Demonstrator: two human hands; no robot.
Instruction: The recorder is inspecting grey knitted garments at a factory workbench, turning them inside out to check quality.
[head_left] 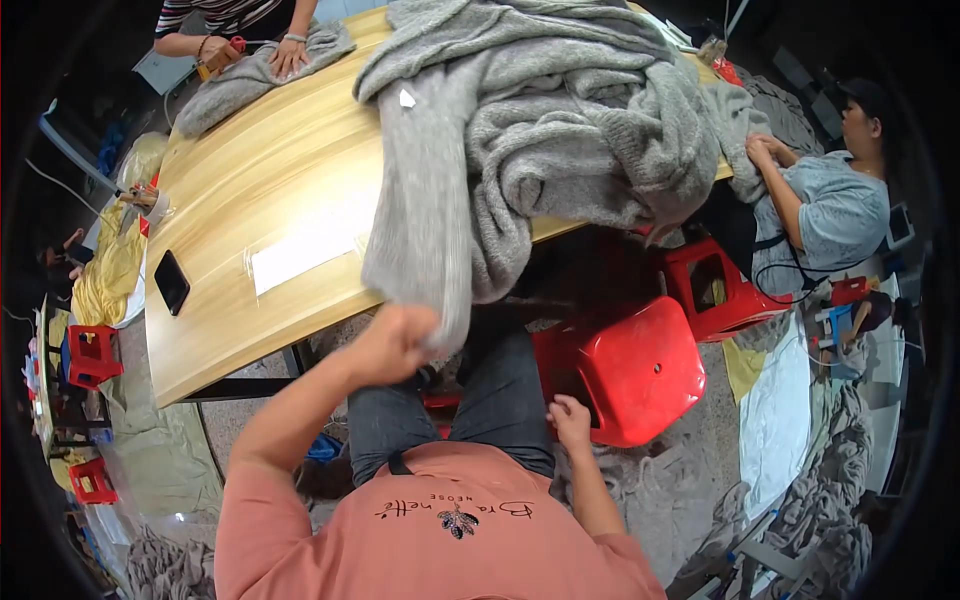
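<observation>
A large heap of grey knitwear (570,120) covers the far middle of the table and hangs over its near edge. One long ribbed piece, which looks like a sleeve (425,200), stretches down from the heap toward me. My left hand (395,342) is closed around its lower end, just off the table edge; the cloth there is slightly blurred. A small white tag (407,98) shows near the top of that piece. My right hand (570,422) is low by my thigh, beside a red plastic stool (640,375). Its fingers are curled, and anything between them is hidden.
On the wooden table (270,190) lie a black phone (172,282) and a taped white sheet (305,262). Across it, a person's hands (290,58) work on a grey knit piece. At right, a seated person (825,200) handles grey knitwear. Another red stool (725,290) stands there.
</observation>
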